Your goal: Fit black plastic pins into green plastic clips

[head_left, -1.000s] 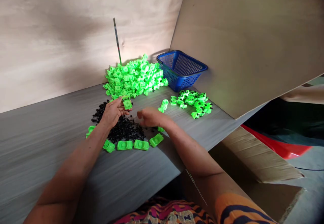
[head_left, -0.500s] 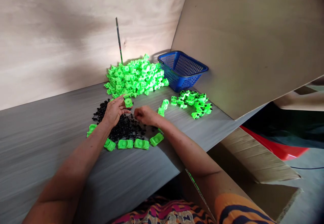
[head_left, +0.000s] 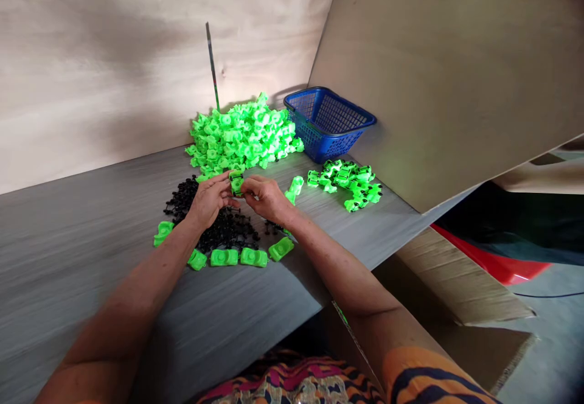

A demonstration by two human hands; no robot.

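Grey table [head_left: 82,233], wood-grain surface, set into a corner of pale plywood walls [head_left: 114,57]; a second board [head_left: 447,75] leans in from the right. Cardboard box [head_left: 460,288] and a red object [head_left: 497,261] sit below the table edge, right.

Big heap of green car bodies [head_left: 241,136] at the back, a thin rod [head_left: 212,66] standing upright behind it. Blue basket [head_left: 328,121] just beside the heap, to its right. Smaller cluster of green cars with black wheels [head_left: 349,182] in front of the basket. Black pile of wheel-and-axle parts [head_left: 214,218] spreads under the hands. Row of loose green bodies [head_left: 239,257] lies along the pile's near edge; another one [head_left: 163,232] at its left; two more [head_left: 294,188] right of the hands.

Left hand [head_left: 210,200] and right hand [head_left: 267,197] meet above the black pile, fingertips together. Between them, one small green car body [head_left: 236,182], held off the table. Left fingers pinched on its left side, thumb below. Right fingers closed against its right side; whether they hold a black part too, cannot tell, too small.

Patterned fabric [head_left: 296,386] at the bottom edge.
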